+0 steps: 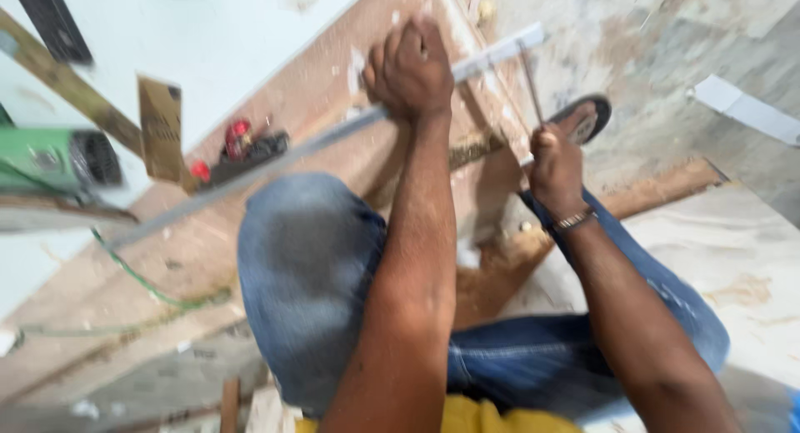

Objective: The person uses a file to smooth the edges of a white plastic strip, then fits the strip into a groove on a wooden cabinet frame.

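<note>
light: bright, even | shadows: soft | blur: heavy motion, strongest left

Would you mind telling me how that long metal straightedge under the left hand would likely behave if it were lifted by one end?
The straightedge looks thin and long, so it would probably flex slightly and sag. Being flat, it should slide, not roll, on the board. The left hand presses it down, perhaps because it shifts easily.
</note>
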